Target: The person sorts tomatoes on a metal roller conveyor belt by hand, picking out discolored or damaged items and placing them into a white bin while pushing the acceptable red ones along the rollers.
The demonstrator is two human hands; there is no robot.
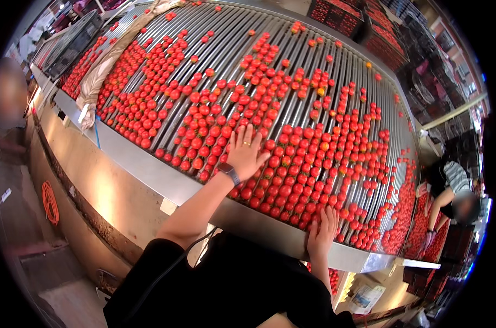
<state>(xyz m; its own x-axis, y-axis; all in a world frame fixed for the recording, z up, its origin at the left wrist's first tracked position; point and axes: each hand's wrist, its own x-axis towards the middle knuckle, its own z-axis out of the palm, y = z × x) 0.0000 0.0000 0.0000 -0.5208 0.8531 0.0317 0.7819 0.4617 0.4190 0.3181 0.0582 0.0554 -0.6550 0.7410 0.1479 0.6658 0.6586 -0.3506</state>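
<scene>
The tomatoes spread across the metal rollers, thickest from the centre of the frame down to the near metal edge. Your left hand, at the centre, is open palm-down over them with its fingers extended; your right hand, lower right of centre, lies open with straight fingers by that edge. You grip nothing visible in either, though what lies under the palms is hidden. Expect each fruit to be light, smooth and rather slippery, firm but easily bruised. Cup one round its widest part with your fingertips, or sweep several with a flat palm, without squeezing.
</scene>
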